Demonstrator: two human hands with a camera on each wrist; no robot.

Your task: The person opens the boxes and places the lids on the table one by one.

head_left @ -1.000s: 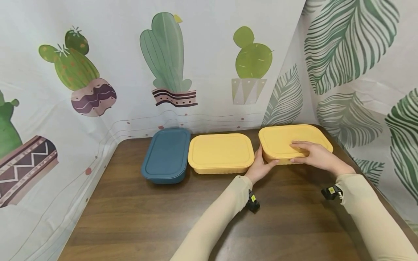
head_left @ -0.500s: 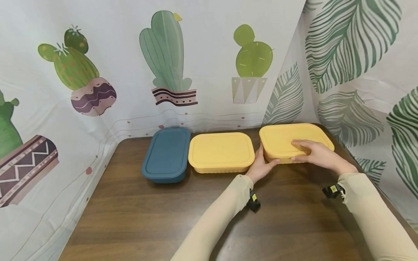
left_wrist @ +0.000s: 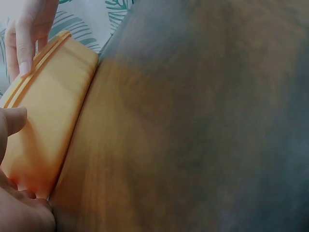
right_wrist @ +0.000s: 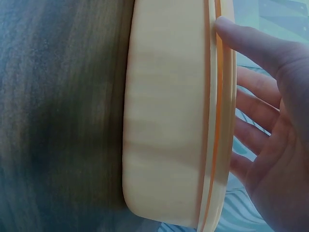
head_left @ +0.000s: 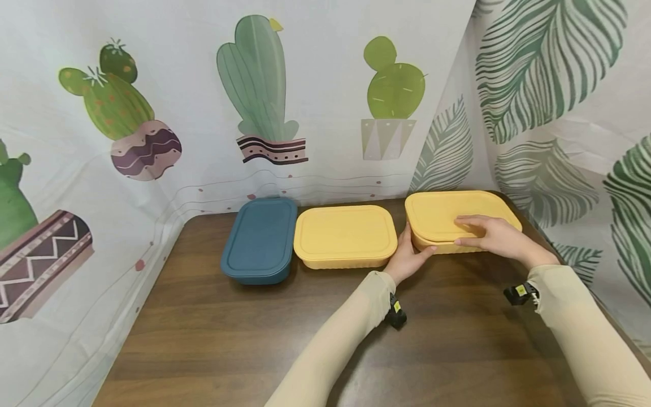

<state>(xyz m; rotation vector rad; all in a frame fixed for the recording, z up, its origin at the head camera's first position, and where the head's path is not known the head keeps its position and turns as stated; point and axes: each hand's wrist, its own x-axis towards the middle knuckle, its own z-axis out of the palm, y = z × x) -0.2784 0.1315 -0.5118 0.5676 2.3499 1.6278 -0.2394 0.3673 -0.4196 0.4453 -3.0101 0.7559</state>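
At the right back of the table, a yellow food container [head_left: 447,247] is covered by a yellow lid [head_left: 432,215]. My left hand [head_left: 406,259] grips its left front corner, thumb on the front wall and fingers round the side. With the right hand [head_left: 498,237] I pinch the lid's front rim, thumb under the edge and fingers over the top. In the right wrist view a thin gap runs between the lid [right_wrist: 229,111] and the container wall [right_wrist: 166,121]. The left wrist view shows the container's front wall [left_wrist: 60,101] standing on the wood.
Left of my left hand lies another lidded yellow container [head_left: 346,234]. Beside it stands a dark blue lidded container [head_left: 261,240]. Behind the brown wooden table [head_left: 244,339] hangs a printed cloth [head_left: 325,85], with leaf patterns on the right side.
Along its front edge the right container's lid has risen slightly from the body. Both hands keep their places on it; the head view has shifted a little.
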